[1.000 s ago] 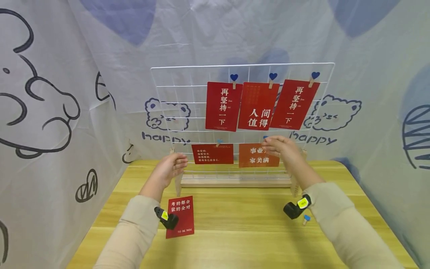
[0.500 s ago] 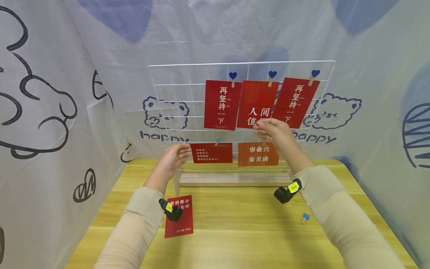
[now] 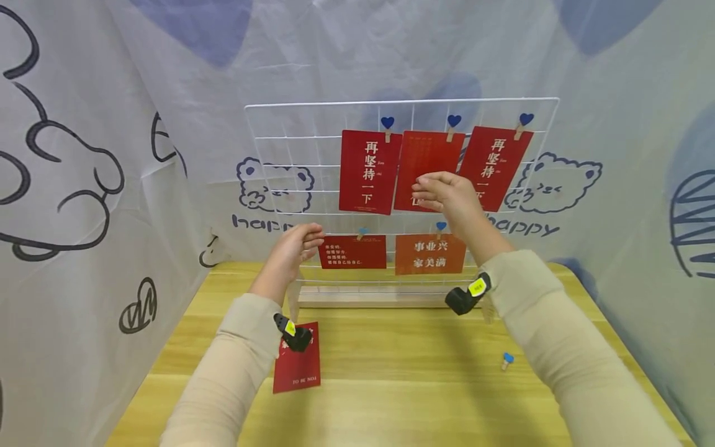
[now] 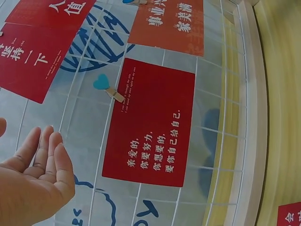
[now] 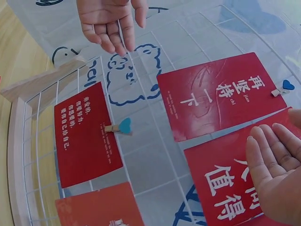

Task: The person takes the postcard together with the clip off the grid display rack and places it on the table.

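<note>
we reach our right hand (image 3: 447,195), fingers apart, to the middle card (image 3: 427,161); next, grip it. left hand (image 3: 293,251) idles, fingers relaxed.

Wooden table (image 3: 391,372), grid stand's wooden base (image 3: 385,299), loose red card (image 3: 297,366), small blue-heart clip (image 3: 506,359)

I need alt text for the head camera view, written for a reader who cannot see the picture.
A person's right hand reaches in front of the middle red card on a white wire grid, while the left hand hovers, fingers relaxed, beside a lower red card. Five cards hang from small heart clips; another red card and a blue clip lie on the wooden table.
</note>
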{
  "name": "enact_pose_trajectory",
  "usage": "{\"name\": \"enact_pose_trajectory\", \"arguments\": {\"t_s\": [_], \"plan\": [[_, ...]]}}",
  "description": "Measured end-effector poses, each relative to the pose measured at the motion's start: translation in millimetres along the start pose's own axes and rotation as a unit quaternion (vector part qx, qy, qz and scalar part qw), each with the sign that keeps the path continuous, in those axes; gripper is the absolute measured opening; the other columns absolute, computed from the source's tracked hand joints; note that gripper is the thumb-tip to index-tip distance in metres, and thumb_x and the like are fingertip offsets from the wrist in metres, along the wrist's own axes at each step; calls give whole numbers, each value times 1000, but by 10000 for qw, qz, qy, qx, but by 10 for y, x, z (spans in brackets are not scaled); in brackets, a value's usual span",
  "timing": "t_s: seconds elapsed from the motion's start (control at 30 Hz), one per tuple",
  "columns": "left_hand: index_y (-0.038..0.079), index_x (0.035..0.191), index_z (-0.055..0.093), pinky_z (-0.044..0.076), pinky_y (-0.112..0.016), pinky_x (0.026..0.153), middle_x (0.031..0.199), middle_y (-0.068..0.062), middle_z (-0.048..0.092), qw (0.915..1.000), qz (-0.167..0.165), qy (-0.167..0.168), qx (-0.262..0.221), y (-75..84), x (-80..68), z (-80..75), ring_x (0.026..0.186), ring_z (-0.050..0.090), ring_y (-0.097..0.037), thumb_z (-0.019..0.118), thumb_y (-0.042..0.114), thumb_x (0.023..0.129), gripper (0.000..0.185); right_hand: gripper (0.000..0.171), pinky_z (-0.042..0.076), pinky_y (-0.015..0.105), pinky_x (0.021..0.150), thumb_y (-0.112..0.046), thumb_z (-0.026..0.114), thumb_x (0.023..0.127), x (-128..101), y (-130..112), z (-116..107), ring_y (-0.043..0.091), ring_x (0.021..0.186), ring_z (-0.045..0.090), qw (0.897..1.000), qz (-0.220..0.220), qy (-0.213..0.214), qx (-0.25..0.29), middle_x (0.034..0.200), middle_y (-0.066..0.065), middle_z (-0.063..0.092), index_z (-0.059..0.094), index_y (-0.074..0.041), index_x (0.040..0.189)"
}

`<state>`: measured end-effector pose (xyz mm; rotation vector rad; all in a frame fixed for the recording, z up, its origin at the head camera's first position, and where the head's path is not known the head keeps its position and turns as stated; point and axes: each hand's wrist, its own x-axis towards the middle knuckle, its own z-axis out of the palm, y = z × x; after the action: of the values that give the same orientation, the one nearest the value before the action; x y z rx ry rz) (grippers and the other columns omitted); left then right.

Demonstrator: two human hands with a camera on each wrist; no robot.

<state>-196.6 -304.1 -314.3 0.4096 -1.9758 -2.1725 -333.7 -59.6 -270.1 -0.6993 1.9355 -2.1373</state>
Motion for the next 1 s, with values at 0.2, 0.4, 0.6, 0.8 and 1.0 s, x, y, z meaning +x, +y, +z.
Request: {"name": "enact_pose_trajectory", "arguments": {"t_s": [0.2,0.4,0.6,0.8,1.0], "plan": [[-7,120,39,31,-35,94,118,-19,45,9996,34,62,-263,35,51,59,111,41,-31,34,18,92,38,36,44,29,80,-27,59,82,-140,-333,186,23,92,56,9998,56,162,-138,101,13,58,53,0,104],[-8,119,40,29,-38,95,122,-21,43,9987,133,106,-478,48,125,151,107,43,-27,38,17,91,37,35,47,27,75,-28,62,79,226,-99,-8,21,90,58,9999,-131,-45,80,102,11,59,56,-4,104],[-9,121,37,28,-38,95,124,-20,42,9978,118,114,-639,47,204,257,110,42,-28,39,15,90,39,37,42,30,84,-26,56,83,-67,-478,178,22,95,55,9992,-100,170,-358,105,14,56,52,0,108],[-5,120,36,28,-38,95,124,-19,42,9976,301,220,-579,86,257,269,112,41,-27,44,16,88,39,37,43,29,83,-22,55,84,-39,-613,278,23,95,54,9993,7,220,-298,109,15,54,50,1,112],[-4,122,35,26,-39,96,126,-18,41,9978,378,154,-523,115,275,257,114,39,-27,44,18,88,41,35,44,27,81,-22,57,83,69,-671,360,20,95,55,9989,-106,235,-389,107,12,55,53,-1,110]]}}
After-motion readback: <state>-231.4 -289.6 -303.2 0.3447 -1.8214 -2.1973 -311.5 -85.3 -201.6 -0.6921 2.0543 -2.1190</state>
